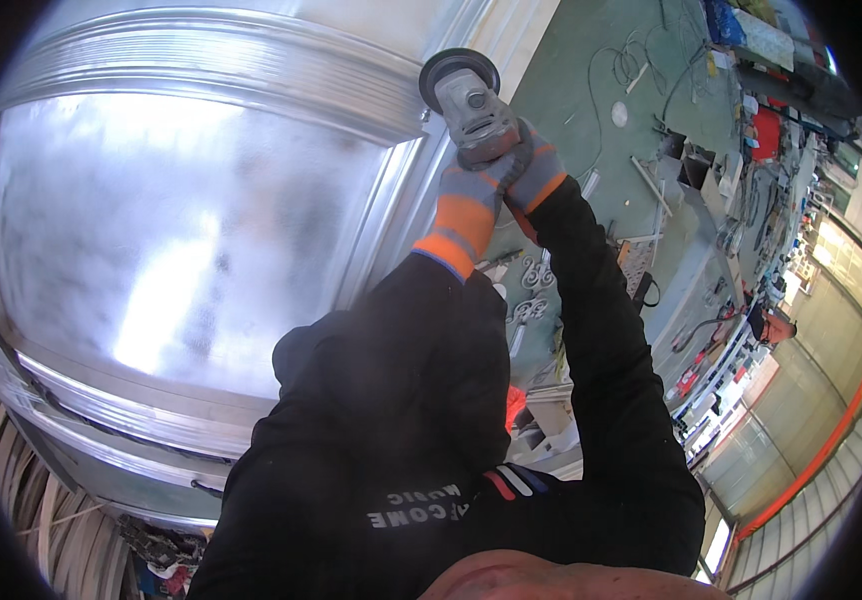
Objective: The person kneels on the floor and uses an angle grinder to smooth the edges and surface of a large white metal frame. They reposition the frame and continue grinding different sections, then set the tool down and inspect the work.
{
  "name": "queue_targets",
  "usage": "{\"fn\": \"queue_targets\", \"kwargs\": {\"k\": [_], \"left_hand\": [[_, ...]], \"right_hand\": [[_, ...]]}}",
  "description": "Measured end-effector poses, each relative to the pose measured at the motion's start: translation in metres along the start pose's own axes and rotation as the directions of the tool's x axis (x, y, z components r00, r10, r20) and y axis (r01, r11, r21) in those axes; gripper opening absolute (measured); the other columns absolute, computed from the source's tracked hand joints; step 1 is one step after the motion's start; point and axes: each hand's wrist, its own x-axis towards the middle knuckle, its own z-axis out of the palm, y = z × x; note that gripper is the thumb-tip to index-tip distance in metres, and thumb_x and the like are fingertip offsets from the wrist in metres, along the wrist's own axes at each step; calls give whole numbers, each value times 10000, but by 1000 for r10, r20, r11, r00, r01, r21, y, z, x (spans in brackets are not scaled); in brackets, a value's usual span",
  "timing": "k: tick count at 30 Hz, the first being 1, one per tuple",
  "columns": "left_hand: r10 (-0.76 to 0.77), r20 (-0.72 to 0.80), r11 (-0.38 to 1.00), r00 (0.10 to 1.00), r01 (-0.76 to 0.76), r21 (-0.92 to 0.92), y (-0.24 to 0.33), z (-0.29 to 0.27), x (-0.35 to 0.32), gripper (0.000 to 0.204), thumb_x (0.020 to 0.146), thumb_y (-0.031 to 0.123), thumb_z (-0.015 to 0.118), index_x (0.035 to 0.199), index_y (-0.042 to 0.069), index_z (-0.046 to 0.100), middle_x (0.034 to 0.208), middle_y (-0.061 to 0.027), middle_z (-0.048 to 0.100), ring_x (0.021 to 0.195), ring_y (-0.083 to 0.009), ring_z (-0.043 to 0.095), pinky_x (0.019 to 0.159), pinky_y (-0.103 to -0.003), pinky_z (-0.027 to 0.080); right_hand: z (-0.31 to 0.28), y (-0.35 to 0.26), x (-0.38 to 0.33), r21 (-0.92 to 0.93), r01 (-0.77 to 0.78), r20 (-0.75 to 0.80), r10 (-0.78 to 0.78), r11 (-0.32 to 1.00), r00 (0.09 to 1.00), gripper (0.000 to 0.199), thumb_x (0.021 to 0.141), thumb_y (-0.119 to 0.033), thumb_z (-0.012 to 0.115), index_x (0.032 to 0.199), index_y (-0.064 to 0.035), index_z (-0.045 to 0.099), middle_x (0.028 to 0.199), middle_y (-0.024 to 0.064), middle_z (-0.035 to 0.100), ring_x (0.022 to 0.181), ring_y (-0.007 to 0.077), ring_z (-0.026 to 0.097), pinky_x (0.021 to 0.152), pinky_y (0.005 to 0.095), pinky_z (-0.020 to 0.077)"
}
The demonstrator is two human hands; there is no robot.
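Note:
With both arms stretched ahead, I grip an angle grinder that has a dark round disc at its far end. My left hand, in a grey and orange glove, is closed round the body just behind the grinder's head. Beside it my right hand, gloved alike, is closed on the grinder too; part of its fingers is hidden. The disc is beside the corner of a ribbed moulding on a shiny metal panel; whether it touches cannot be made out.
Cables lie loose on the green floor to the right. Scroll-shaped metal ornaments are on the floor beside my right arm. Long strips are stacked at the lower left. Farther right, tools and metal pieces crowd a long row, where another person is visible.

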Motion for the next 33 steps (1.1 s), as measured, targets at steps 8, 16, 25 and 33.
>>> {"fn": "queue_targets", "kwargs": {"k": [8,16,25,33], "left_hand": [[7,279,841,960,-156,518,-12,-20,0,625,727,81,721,1309,241,558,931,-181,688,906,-428,649,773,-475,519],[-90,-67,977,994,75,-199,-29,10,-1,690,673,105,797,1309,243,570,1012,-170,699,994,-420,649,836,-449,530],[-417,-86,819,905,333,-466,-38,34,-3,720,580,140,834,1257,238,612,1006,-166,708,993,-392,663,886,-434,514],[-175,49,969,983,163,187,-10,9,3,532,647,226,813,1142,109,657,980,-147,712,970,-336,683,850,-399,510]], "right_hand": [[0,-17,6,-145,33,-17,-35,989,999,663,726,-371,843,1191,-11,537,1100,221,669,1078,398,652,890,430,534],[2,-1,7,36,2,68,-4,999,998,572,788,-224,804,1245,-17,528,1147,169,666,1089,293,660,898,379,534],[-3,18,5,-87,59,42,-56,994,998,649,729,-380,833,1175,-13,537,1065,225,681,1047,400,661,878,426,541],[10,35,9,51,-41,18,40,998,999,596,750,-404,796,1149,-23,572,1097,237,666,1070,412,645,892,430,532]]}}
